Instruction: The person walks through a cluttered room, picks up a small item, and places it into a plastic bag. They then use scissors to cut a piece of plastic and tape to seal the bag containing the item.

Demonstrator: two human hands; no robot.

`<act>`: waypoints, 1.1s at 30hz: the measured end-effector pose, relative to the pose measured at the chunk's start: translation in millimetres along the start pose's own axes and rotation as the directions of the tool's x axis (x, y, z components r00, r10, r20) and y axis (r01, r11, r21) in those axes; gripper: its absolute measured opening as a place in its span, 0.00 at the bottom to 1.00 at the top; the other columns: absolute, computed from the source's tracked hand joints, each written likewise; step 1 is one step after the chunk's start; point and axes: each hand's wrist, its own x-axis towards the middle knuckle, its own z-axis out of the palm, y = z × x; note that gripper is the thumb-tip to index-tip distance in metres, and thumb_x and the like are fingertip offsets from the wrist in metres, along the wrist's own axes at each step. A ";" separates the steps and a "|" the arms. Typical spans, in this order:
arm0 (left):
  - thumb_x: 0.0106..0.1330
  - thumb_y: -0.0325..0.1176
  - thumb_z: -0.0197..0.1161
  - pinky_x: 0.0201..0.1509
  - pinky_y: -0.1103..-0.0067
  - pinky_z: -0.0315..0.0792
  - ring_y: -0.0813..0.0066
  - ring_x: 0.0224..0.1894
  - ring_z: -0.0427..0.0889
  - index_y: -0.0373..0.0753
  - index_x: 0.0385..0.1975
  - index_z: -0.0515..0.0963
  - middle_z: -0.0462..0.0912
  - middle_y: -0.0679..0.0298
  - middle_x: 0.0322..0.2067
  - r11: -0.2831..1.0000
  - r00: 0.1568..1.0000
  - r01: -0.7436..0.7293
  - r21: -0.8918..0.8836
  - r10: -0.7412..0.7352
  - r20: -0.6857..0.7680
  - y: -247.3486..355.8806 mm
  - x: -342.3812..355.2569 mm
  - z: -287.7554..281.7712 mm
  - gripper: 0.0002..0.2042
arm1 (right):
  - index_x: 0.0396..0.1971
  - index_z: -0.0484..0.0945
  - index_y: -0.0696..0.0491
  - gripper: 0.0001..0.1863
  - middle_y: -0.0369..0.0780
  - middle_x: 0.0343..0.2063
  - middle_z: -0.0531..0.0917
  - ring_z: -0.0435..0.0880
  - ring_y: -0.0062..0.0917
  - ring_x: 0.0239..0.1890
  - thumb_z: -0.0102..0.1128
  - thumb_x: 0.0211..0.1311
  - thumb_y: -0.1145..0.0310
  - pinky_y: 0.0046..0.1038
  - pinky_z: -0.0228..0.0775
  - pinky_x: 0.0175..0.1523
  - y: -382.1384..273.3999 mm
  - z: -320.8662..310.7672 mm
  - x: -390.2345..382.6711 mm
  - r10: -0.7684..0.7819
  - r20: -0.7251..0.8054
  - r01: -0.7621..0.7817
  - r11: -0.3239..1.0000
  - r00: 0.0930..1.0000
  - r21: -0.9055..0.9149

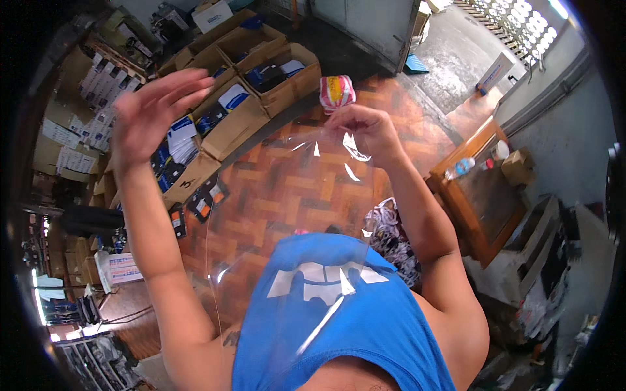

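A clear plastic sheet (297,208) hangs in the air, in front of the blue shirt (358,251) of the person and above the wooden floor (274,176). The right hand (366,127) is gripping its upper edge with bent fingers. The left hand (147,117) is raised and blurred; its fingers are extended, and they do not close on anything. Beyond the sheet, a striped package (337,93) lies on the floor. Open cardboard boxes (240,127) stand to the left, and at right a bottle (461,168) rests on wood-framed furniture (460,218).
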 end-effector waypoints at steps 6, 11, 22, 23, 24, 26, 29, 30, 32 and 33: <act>0.64 0.45 0.67 0.51 0.79 0.74 0.78 0.43 0.80 0.31 0.60 0.70 0.83 0.61 0.40 0.825 0.900 0.194 0.531 -0.365 0.238 -151.0 224.8 42.6 0.30 | 0.37 0.82 0.59 0.10 0.38 0.34 0.85 0.85 0.21 0.38 0.64 0.54 0.84 0.23 0.77 0.43 -21.3 -113.2 120.3 -0.294 0.036 0.261 0.774 0.955 -0.578; 0.63 0.45 0.69 0.30 0.82 0.72 0.84 0.26 0.75 0.36 0.53 0.77 0.79 0.67 0.30 0.964 0.839 0.068 0.257 -0.195 0.509 -220.8 423.6 24.6 0.23 | 0.36 0.83 0.58 0.10 0.40 0.35 0.86 0.85 0.23 0.39 0.66 0.53 0.85 0.25 0.80 0.44 -6.8 -251.8 184.6 -0.335 -0.178 0.159 0.769 0.925 -0.620; 0.63 0.33 0.67 0.34 0.73 0.75 0.64 0.29 0.81 0.37 0.42 0.83 0.83 0.59 0.29 0.583 0.436 -0.807 0.092 0.484 0.758 -307.0 821.7 170.3 0.11 | 0.35 0.83 0.57 0.08 0.38 0.31 0.85 0.85 0.21 0.36 0.66 0.55 0.83 0.22 0.80 0.42 -40.1 -547.5 217.3 -0.500 -0.460 -0.240 0.444 0.734 -0.864; 0.63 0.32 0.67 0.36 0.71 0.76 0.60 0.30 0.82 0.37 0.41 0.82 0.83 0.57 0.30 0.586 0.415 -0.808 0.066 0.487 0.768 -317.4 848.7 190.9 0.10 | 0.35 0.83 0.56 0.08 0.38 0.30 0.85 0.85 0.20 0.35 0.66 0.56 0.83 0.22 0.80 0.41 -35.6 -578.1 210.7 -0.488 -0.536 -0.319 0.460 0.689 -0.829; 0.62 0.32 0.67 0.38 0.70 0.76 0.56 0.32 0.82 0.36 0.40 0.82 0.83 0.55 0.31 0.586 0.399 -0.809 0.049 0.487 0.777 -329.3 875.4 210.9 0.09 | 0.35 0.83 0.56 0.07 0.37 0.29 0.85 0.84 0.19 0.34 0.66 0.56 0.82 0.21 0.79 0.40 -34.4 -608.9 207.4 -0.475 -0.602 -0.386 0.478 0.641 -0.789; 0.63 0.30 0.66 0.38 0.69 0.76 0.55 0.33 0.83 0.35 0.37 0.80 0.83 0.54 0.31 0.545 0.376 -0.838 0.041 0.520 0.767 -355.3 926.2 240.4 0.07 | 0.35 0.83 0.58 0.06 0.36 0.29 0.84 0.83 0.17 0.33 0.66 0.57 0.80 0.20 0.78 0.39 -33.1 -660.4 207.9 -0.385 -0.705 -0.430 0.588 0.596 -0.685; 0.63 0.32 0.66 0.37 0.70 0.76 0.58 0.33 0.83 0.36 0.37 0.80 0.84 0.55 0.31 0.598 0.490 -0.786 0.155 0.451 0.746 -372.9 987.4 270.3 0.08 | 0.37 0.81 0.61 0.06 0.37 0.31 0.85 0.83 0.16 0.36 0.66 0.59 0.80 0.19 0.78 0.42 -28.8 -750.7 212.7 -0.301 -0.774 -0.312 0.788 0.557 -0.530; 0.63 0.33 0.65 0.38 0.69 0.76 0.57 0.32 0.83 0.36 0.37 0.81 0.84 0.55 0.30 0.653 0.553 -0.730 0.203 0.389 0.737 -378.9 1006.3 275.0 0.08 | 0.37 0.80 0.61 0.07 0.37 0.32 0.85 0.83 0.16 0.37 0.65 0.59 0.80 0.19 0.78 0.43 -28.0 -776.2 218.2 -0.261 -0.771 -0.292 0.817 0.581 -0.497; 0.64 0.36 0.64 0.38 0.68 0.76 0.55 0.31 0.83 0.36 0.35 0.82 0.84 0.54 0.29 0.745 0.666 -0.597 0.298 0.252 0.702 -388.6 1047.5 282.4 0.09 | 0.38 0.80 0.61 0.07 0.37 0.33 0.84 0.83 0.17 0.38 0.65 0.60 0.80 0.19 0.78 0.44 -29.7 -826.4 229.7 -0.182 -0.753 -0.254 0.870 0.632 -0.423; 0.64 0.36 0.64 0.38 0.68 0.76 0.56 0.30 0.83 0.38 0.36 0.83 0.84 0.54 0.28 0.749 0.682 -0.583 0.313 0.242 0.690 -395.9 1068.0 286.5 0.09 | 0.39 0.78 0.62 0.08 0.38 0.34 0.84 0.84 0.18 0.38 0.65 0.61 0.79 0.20 0.79 0.44 -29.4 -852.1 234.8 -0.159 -0.722 -0.242 0.875 0.673 -0.419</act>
